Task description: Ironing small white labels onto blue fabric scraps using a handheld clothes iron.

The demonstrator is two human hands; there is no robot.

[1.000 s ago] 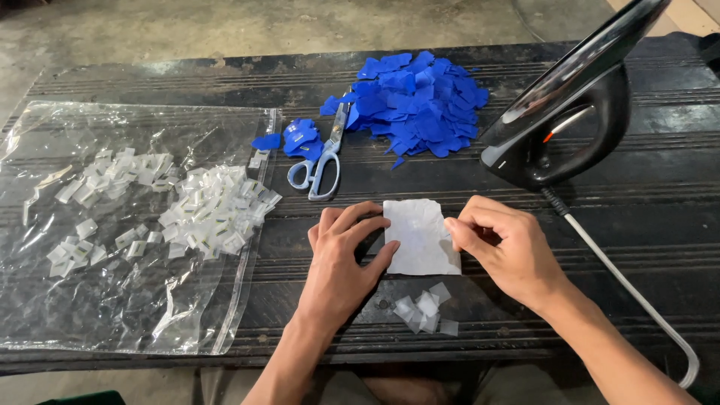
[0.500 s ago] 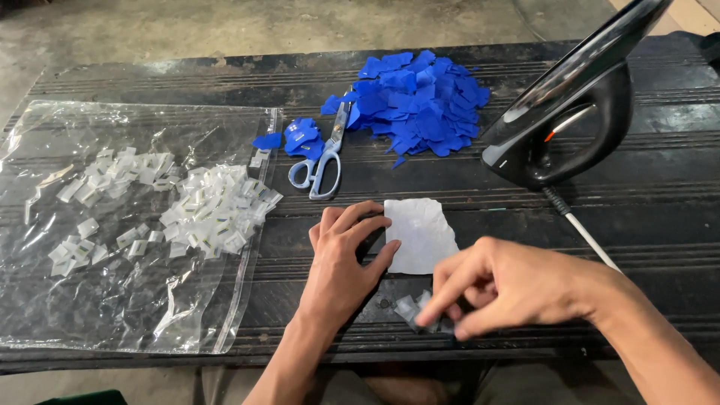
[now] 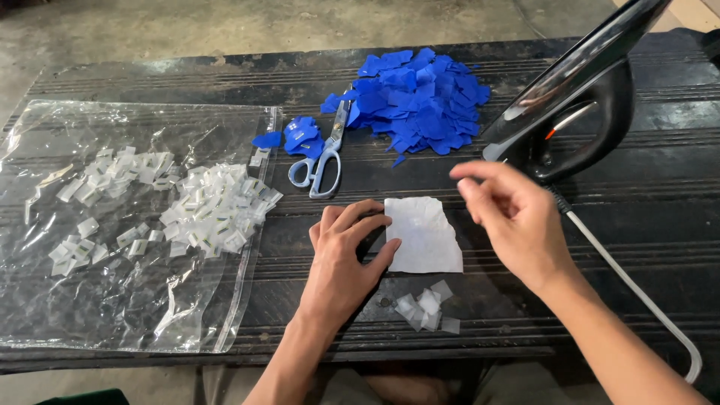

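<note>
My left hand (image 3: pixel 343 259) lies flat on the dark table, and its fingertips touch the left edge of a white square sheet (image 3: pixel 426 236). My right hand (image 3: pixel 514 217) hovers above the table to the right of the sheet, fingers loosely apart, and nothing shows in it. It is close to the black clothes iron (image 3: pixel 577 105), which stands on its heel. A small heap of clear white bits (image 3: pixel 426 307) lies just below the sheet.
A clear plastic bag (image 3: pixel 112 300) with several white bits on it covers the left side. Scissors (image 3: pixel 324 161) lie beside a pile of blue cut pieces (image 3: pixel 416 101). The iron's white cord (image 3: pixel 637 292) runs down the right. The table's front edge (image 3: pixel 375 356) is near.
My right hand left the sheet's right edge, dipped to the small heap of clear bits, then rose up and right toward the iron. My left hand stayed put.
</note>
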